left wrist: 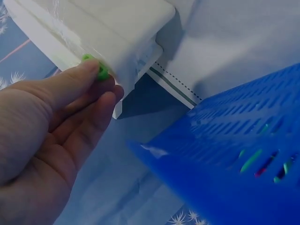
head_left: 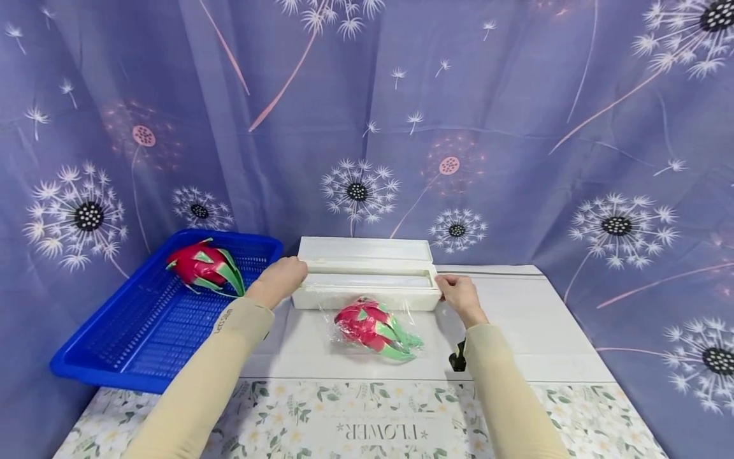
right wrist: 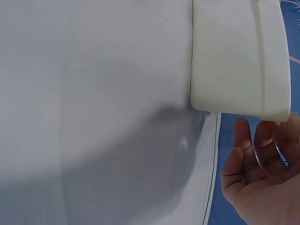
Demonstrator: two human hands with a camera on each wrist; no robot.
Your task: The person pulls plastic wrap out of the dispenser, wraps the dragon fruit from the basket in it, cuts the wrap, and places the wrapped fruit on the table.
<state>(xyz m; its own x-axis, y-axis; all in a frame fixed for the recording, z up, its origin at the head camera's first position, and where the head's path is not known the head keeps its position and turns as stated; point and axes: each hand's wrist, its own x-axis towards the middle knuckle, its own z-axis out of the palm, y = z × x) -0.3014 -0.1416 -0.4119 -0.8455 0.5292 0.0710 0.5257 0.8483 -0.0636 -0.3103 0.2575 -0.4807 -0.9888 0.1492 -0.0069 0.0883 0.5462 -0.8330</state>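
Note:
A long white cling film dispenser (head_left: 367, 299) stands at the back middle, its lid (head_left: 367, 250) raised and the roll showing inside. My left hand (head_left: 279, 282) is at its left end. In the left wrist view, that hand's thumb and fingers pinch a small green slide cutter (left wrist: 102, 72) on the box edge. At the other end, my right hand (head_left: 459, 294) holds the box corner with curled fingers; its thumb is hidden in the right wrist view. In front of the box lies a red and green dragon fruit (head_left: 367, 322) with clear film (head_left: 328, 326) about it.
A blue slotted basket (head_left: 160, 354) is at the left, close beside the left arm, with another dragon fruit (head_left: 201, 264) inside. White sheeting (head_left: 545, 331) and a floral cloth (head_left: 401, 408) cover the table. A purple dandelion-print curtain (head_left: 401, 127) hangs behind.

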